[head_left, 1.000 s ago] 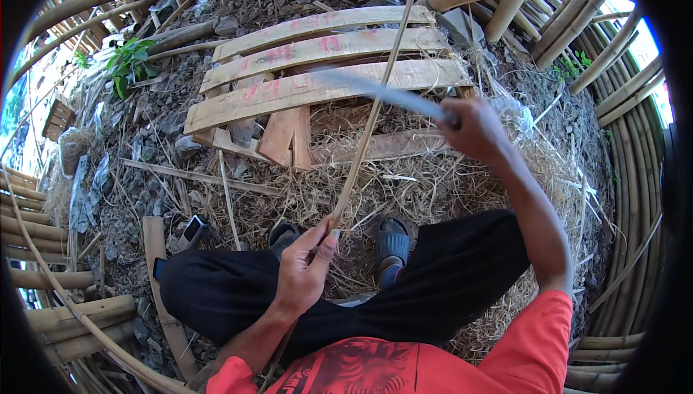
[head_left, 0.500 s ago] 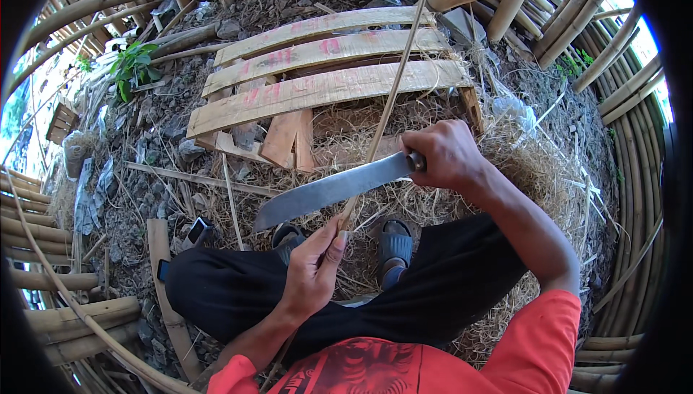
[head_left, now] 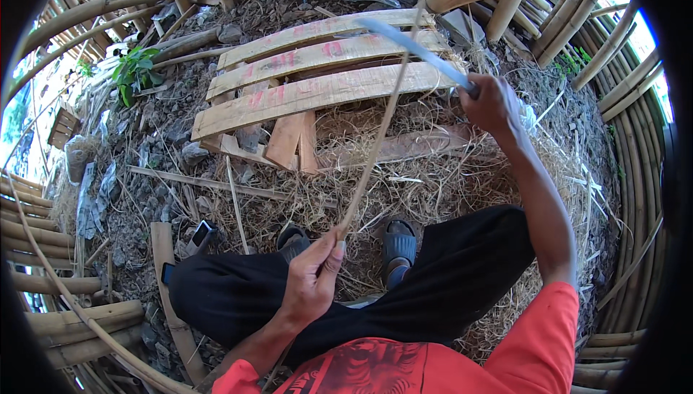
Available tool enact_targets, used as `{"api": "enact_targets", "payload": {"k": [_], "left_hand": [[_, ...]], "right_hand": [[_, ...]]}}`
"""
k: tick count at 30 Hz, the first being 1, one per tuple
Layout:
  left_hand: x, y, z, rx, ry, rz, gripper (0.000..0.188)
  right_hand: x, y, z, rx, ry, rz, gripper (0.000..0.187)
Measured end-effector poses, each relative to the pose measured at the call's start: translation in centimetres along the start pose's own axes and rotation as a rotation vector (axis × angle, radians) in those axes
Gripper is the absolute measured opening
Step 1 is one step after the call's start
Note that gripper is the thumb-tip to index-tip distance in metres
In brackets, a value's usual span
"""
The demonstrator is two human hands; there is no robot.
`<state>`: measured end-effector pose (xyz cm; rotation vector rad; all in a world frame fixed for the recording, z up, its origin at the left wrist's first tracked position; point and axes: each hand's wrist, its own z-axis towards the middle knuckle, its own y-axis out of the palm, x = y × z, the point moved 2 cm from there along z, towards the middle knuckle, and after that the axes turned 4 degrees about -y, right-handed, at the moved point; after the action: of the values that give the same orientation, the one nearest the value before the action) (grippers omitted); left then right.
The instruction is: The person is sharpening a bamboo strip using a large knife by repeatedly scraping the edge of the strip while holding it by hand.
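Observation:
Pinched between the thumb and fingers of my left hand (head_left: 315, 273) is the near end of a long, thin bamboo strip (head_left: 377, 145). From there the strip slants up and away, passing over the wooden slats. My right hand (head_left: 494, 103) is wrapped round the handle of a machete (head_left: 422, 51), out to the right above the slats. The blade points up and left, crossing the strip in this view, and it is blurred by motion. Whether blade and strip touch, I cannot tell.
A pallet-like frame of pale slats (head_left: 317, 94) lies ahead, with curled shavings (head_left: 426, 177) around it. My sandalled foot (head_left: 398, 248) is near the middle. A phone-like object (head_left: 201, 234) lies by my left knee. Bamboo poles (head_left: 635, 199) wall the right side.
My right hand has moved the machete up and away, from low across the strip near my left hand to above the slats. My left hand has barely moved.

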<state>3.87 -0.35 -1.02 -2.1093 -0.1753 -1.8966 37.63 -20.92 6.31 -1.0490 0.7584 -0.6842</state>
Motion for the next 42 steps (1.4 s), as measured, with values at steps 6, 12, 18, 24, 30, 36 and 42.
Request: {"api": "enact_targets", "payload": {"k": [6,12,18,24,30,36,42], "left_hand": [[0.6,0.4,-0.1,-0.017,-0.035,0.037,0.036],[1.6,1.2,0.3,-0.037,-0.026,0.071,0.036],[1.2,1.9,0.2,-0.105,0.003,0.122,0.035],[0.9,1.9,-0.1,-0.099,-0.045,0.093,0.036],[1.7,2.6,-0.1,-0.129,-0.016,0.058,0.038],[1.6,2.1,0.2,-0.044,-0.104,-0.049,0.039],[1.6,1.1,0.6,0.029,-0.171,-0.134,0.038]], "right_hand": [[-0.8,-0.4,-1.9,0.048,-0.06,0.078,0.009],[-2.6,0.2,-2.2,-0.04,-0.585,0.02,0.011],[4.5,-0.7,-0.5,0.088,0.092,0.076,0.018],[4.4,1.4,-0.1,-0.002,-0.092,0.045,0.023],[6.6,0.0,-0.7,0.163,0.257,0.094,0.029],[8.8,1.7,-1.2,-0.005,0.557,0.346,0.032],[3.4,-0.4,-2.3,-0.011,0.107,0.338,0.021]]}}
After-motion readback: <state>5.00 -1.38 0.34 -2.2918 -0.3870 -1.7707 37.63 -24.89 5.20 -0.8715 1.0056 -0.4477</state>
